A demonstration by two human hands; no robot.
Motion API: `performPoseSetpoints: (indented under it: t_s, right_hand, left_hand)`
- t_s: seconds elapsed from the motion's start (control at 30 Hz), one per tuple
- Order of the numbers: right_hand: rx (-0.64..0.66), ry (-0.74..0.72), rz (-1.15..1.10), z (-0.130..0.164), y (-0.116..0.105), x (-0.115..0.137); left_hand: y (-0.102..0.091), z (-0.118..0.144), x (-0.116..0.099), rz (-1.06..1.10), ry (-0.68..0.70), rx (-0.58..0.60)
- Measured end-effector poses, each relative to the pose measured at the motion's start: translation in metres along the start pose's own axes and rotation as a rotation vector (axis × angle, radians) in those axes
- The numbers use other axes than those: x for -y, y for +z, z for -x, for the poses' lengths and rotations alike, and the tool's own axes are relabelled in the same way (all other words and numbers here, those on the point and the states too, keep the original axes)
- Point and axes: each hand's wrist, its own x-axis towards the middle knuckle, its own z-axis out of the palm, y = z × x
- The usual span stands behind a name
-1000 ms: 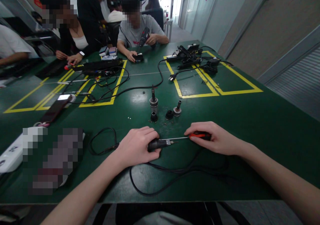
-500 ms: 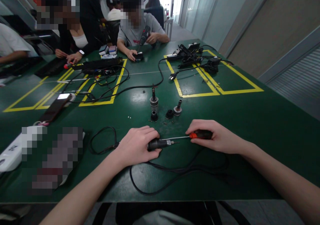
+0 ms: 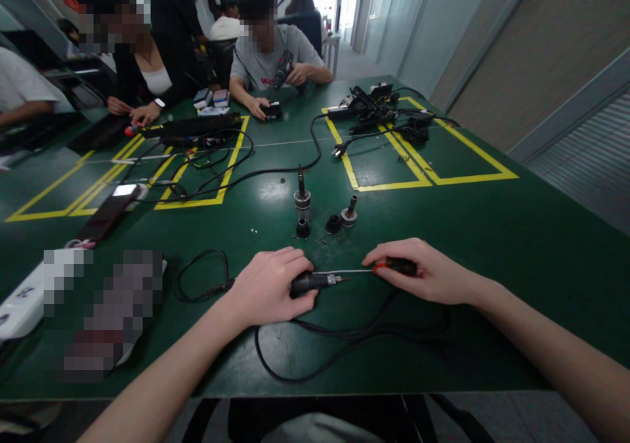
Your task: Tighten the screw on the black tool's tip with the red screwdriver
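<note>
My left hand (image 3: 268, 289) presses a black corded tool (image 3: 308, 283) flat on the green table (image 3: 492, 246). My right hand (image 3: 426, 272) grips a screwdriver by its red and black handle (image 3: 394, 267). The thin metal shaft (image 3: 352, 273) points left and its tip meets the black tool's front end. The tool's black cable (image 3: 344, 338) loops on the table in front of me. Just beyond my hands stand small metal and black parts: a silver part with a shaft (image 3: 302, 197), a black ring (image 3: 302, 228), a black cap (image 3: 333, 224) and a small silver piece (image 3: 349, 215).
Yellow tape marks boxes on the table (image 3: 433, 180). Black cables and a plug (image 3: 338, 151) run across the middle. A phone (image 3: 111, 210) lies at the left, a white power strip (image 3: 20, 305) nearer. Other people work at the far end; one holds a drill (image 3: 282, 70).
Hardly anything differs. My right hand shifted slightly with the screwdriver handle; my left hand stays on the black tool.
</note>
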Motion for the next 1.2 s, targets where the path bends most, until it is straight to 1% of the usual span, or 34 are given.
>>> performPoseSetpoints:
  t_s: [0.17,0.37,0.5,0.67,0.77,1.2]
  right_hand:
    - [-0.025,-0.029,-0.017,-0.0001,-0.002,0.0011]
    - [-0.018,-0.016,-0.027,0.0009,-0.0024,-0.0001]
    - [-0.009,-0.012,-0.011,-0.0003,-0.0017,0.0027]
    - [-0.007,0.029,-0.017,-0.0006,-0.0014,0.0038]
    - [-0.021,0.013,-0.009,-0.0002,-0.0013,0.0024]
    - [-0.006,-0.019,0.005,-0.001,-0.0031,0.0035]
  left_hand:
    - [0.0008,0.0,0.0005,-0.004,0.0,0.012]
    - [0.0002,0.0001,0.0003,-0.01,-0.007,0.028]
    - [0.0002,0.0,-0.0009,-0.013,-0.006,0.007]
    - [0.0001,0.0001,-0.0017,-0.006,-0.012,-0.007]
    - [0.0004,0.0001,-0.0016,-0.007,-0.022,-0.012]
    - [-0.0017,0.001,0.0012,-0.003,-0.002,0.035]
